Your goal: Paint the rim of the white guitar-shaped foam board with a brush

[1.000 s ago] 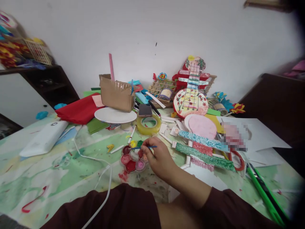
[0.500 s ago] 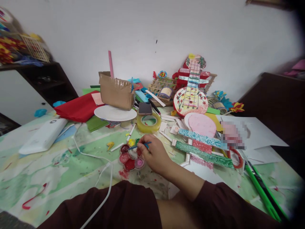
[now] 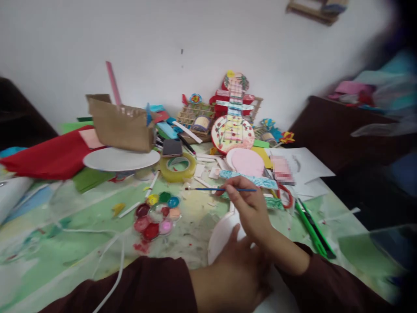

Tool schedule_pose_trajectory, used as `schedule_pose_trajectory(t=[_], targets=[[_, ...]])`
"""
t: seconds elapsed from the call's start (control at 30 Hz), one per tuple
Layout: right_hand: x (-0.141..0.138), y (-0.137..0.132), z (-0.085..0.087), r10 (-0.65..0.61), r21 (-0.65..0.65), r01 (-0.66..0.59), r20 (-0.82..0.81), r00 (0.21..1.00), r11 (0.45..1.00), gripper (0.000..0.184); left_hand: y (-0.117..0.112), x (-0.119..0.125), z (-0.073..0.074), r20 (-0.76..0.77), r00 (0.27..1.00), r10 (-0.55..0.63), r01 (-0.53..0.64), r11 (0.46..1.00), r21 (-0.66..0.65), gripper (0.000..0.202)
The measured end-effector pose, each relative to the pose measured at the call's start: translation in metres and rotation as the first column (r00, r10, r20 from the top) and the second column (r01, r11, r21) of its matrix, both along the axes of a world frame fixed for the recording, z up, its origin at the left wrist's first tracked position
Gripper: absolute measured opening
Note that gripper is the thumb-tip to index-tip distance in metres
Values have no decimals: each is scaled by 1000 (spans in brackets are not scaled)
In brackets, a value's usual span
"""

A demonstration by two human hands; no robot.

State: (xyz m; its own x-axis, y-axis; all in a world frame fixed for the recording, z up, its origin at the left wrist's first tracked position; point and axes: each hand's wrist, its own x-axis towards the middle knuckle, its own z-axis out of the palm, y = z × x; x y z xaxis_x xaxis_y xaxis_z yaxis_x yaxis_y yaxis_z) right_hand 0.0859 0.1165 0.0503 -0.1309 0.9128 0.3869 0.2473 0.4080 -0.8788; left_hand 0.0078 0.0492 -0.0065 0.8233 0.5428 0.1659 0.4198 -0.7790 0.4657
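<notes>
My right hand pinches a thin blue paintbrush held level, its bristle end pointing left. The brush is above the table, apart from the paint palette, a flower-shaped tray with wells of several colours. Below the right hand, my left hand lies across a white rounded piece near the table's front, fingers apart and partly blurred. The piece's narrow neck runs away from me. Blue and green painted strips lie across that neck, partly hidden behind my right hand.
Behind the palette are a roll of yellowish tape, a phone, a white plate and a cardboard box. A painted guitar-shaped craft leans at the wall. Green-handled cutter and red-handled scissors lie right. A white cable crosses at left.
My right hand has lifted the paintbrush away from the palette and moved right. My left hand has come into view on the white piece. The view has turned to the right.
</notes>
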Motion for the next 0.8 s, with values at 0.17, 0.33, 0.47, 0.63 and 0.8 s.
schedule_pose_trajectory(t=[0.17,0.33,0.47,0.63,0.8], targets=[[77,-25,-15,-274,-67,266,-172,946,962,16,-2,4,-4,-32,999,-14,15,1000,13,56],[107,-34,-46,-460,-80,453,-143,876,888,20,2,4,-6,-110,993,44,-44,999,3,54],[106,-28,-61,-482,-64,478,-98,871,876,22,6,7,-4,-190,979,71,-72,997,0,56],[101,-21,-72,-435,52,439,-80,897,897,20,9,9,-10,-222,973,61,-55,998,36,57],[105,-25,-75,-445,181,455,-98,890,872,12,10,8,-20,-190,980,57,-33,991,131,56]])
